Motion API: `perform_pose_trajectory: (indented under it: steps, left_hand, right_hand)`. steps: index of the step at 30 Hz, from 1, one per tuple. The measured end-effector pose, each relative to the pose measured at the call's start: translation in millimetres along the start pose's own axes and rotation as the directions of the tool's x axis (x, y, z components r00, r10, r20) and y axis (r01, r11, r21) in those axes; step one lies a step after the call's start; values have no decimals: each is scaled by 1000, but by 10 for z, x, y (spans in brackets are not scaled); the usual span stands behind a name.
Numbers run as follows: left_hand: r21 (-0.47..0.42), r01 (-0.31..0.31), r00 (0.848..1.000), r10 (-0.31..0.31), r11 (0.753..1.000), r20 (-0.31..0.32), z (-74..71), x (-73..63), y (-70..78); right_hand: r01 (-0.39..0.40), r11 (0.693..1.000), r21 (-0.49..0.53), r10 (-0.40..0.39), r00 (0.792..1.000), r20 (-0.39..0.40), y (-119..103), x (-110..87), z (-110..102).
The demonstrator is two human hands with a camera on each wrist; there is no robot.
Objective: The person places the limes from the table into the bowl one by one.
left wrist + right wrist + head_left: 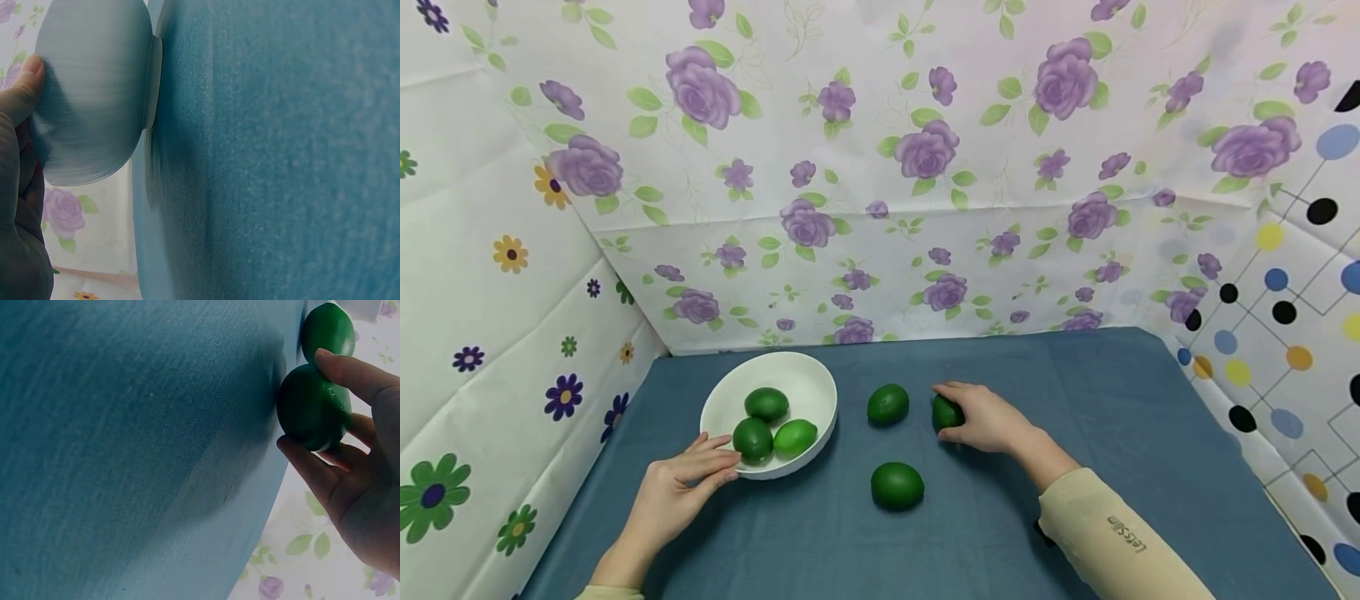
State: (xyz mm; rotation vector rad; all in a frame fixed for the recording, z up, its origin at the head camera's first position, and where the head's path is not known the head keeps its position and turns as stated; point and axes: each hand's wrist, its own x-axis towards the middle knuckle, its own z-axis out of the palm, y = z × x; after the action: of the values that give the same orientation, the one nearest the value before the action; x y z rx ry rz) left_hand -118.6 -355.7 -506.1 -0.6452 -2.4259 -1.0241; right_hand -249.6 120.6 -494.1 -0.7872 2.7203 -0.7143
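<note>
A white bowl (775, 367) stands at the left of the table with several fruits in it: two dark green limes and one lighter lime (795, 438). My left hand (681, 483) holds the bowl's near-left rim, thumb against the outer wall, as the left wrist view shows the bowl (97, 87) from the side. To the right, my right hand (992, 423) grips a dark green lime (946, 413) between thumb and fingers. In the right wrist view this lime (309, 409) sits close to the cloth, the fingers around its sides.
Between bowl and right hand lies one dark green lime (888, 405); another lime (897, 487) lies nearer the front. A blue cloth (1112, 400) covers the table. Flowered sheets (880, 250) rise at the back and left, and a dotted sheet (1292, 333) at the right.
</note>
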Motion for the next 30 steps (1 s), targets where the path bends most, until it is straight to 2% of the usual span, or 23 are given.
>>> perform_pose_trajectory:
  steps: [30]
  left_hand:
    - [-8, 4, 1000, -4, 1000, -1, -3, -2, 4]
  right_hand:
    - [11, 1000, 11, -10, 1000, -24, -86, -24, -68]
